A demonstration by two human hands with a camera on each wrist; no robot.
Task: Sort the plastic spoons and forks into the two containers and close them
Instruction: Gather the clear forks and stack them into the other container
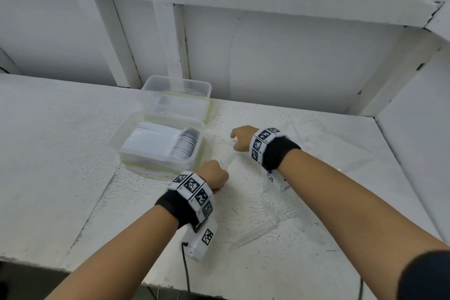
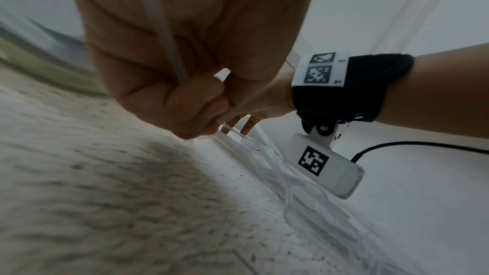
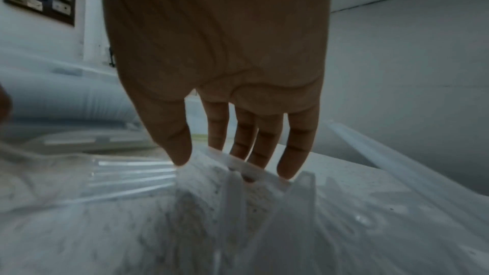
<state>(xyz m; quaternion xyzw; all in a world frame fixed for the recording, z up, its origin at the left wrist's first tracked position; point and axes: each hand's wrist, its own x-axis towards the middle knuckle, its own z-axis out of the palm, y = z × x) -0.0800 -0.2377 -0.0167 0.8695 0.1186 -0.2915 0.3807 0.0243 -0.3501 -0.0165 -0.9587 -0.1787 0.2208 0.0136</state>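
the white tabletop (image 1: 60,153) carries everything, and the largest things on it are the two clear plastic containers set one behind the other at its back edge. the near container (image 1: 158,146) is already packed with a dense row of white spoons (image 1: 168,141), its lid not yet on as far as the head view shows; the far container (image 1: 176,97) looks nearly empty, though its clear walls make the contents hard to read. so by my reading the spoon half of the sort is largely done, while the fork half and both closings remain. to the right, a loose scatter of clear forks (image 1: 280,212) lies on the tabletop under and beside the right forearm, well apart from the containers. the left hand (image 1: 214,175) is curled into a fist round the handles of a small bunch of clear cutlery (image 1: 227,159), whose upper ends point toward the right hand (image 1: 239,137). the right hand reaches down with fingers (image 3: 293,154) extended, tips touching clear pieces on the tabletop; whether it pinches one i cannot tell.
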